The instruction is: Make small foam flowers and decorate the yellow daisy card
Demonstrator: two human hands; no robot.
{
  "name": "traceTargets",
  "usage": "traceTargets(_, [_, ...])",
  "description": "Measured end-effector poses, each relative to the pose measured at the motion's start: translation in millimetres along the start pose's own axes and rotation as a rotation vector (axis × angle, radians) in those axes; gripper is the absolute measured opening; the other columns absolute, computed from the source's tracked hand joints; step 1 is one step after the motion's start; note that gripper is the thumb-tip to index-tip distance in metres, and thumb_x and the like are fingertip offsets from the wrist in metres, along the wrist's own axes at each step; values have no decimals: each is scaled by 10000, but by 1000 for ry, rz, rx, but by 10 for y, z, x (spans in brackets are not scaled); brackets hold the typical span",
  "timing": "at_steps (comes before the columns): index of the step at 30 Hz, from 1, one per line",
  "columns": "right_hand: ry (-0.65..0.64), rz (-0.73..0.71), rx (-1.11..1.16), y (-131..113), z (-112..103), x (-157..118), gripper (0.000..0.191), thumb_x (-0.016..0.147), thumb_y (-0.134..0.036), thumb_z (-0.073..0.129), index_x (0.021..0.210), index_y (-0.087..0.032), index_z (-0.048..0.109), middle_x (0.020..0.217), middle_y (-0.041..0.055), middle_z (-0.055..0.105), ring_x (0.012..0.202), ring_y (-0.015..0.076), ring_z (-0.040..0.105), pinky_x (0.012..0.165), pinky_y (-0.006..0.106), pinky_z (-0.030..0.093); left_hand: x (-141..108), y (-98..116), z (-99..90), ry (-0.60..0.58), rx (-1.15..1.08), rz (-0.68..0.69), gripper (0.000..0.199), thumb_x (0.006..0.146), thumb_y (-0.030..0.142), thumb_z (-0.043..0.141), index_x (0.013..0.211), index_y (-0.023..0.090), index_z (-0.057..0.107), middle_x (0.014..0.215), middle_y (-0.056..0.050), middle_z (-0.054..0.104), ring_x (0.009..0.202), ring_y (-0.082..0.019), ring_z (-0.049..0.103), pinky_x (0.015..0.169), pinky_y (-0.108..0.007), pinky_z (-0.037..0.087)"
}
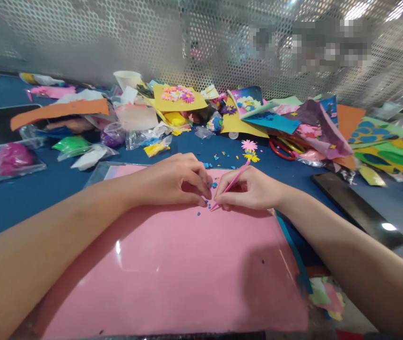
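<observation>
My right hand [251,188] is closed around a thin pink pointed clay tool [235,178]. The tool slants down to the left, with its tip at the pink sheet [173,264] under a clear cover. Opposite it, my left hand [183,182] is curled, thumb and fingertips close together beside tiny blue clay bits [209,206]. Whether a bit is pinched between those fingertips cannot be made out. A small blue clay flower [214,185] lies between the two hands. One more blue crumb [198,214] rests just below my left fingertips.
Pink [249,145] and yellow clay flowers [251,156] lie beyond my right hand. Bagged magenta clay [13,158], green clay [72,145] and coloured papers crowd the back. A dark phone [359,208] lies at right, red-handled scissors [282,148] behind. A perforated metal panel [144,42] rises behind.
</observation>
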State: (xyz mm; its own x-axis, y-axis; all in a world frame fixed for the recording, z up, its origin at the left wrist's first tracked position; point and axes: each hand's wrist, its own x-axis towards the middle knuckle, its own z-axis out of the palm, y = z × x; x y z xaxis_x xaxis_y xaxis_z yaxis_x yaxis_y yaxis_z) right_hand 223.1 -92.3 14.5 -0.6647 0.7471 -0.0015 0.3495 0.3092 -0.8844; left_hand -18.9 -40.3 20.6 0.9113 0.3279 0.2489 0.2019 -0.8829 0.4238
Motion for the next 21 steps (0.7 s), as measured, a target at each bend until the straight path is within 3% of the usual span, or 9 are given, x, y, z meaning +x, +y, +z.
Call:
traceTargets(7, [87,-45,-45,10,5,22,225,917,-309,651,779,-138,700,669,14,676,622,108,629,594,243,493,3,-5,33,18,-20,10,117,920,326,696,897,310,809,950,17,739,959,-160,595,908,-286,410])
traceTargets(14, [21,-12,-31,-20,-1,16,207,916,-305,645,802,-141,696,680,14,680,636,113,641,601,241,506,9,-5,15,1,-25,22,99,912,310,709,880,294,800,949,14,744,959,-160,606,897,-279,414])
traceTargets(21, [73,-43,-91,-6,5,26,195,922,-289,634,814,-145,710,695,10,689,631,100,625,602,238,476,10,-36,41,9,-13,26,119,929,339,698,884,301,802,943,16,740,940,-158,604,887,-284,412])
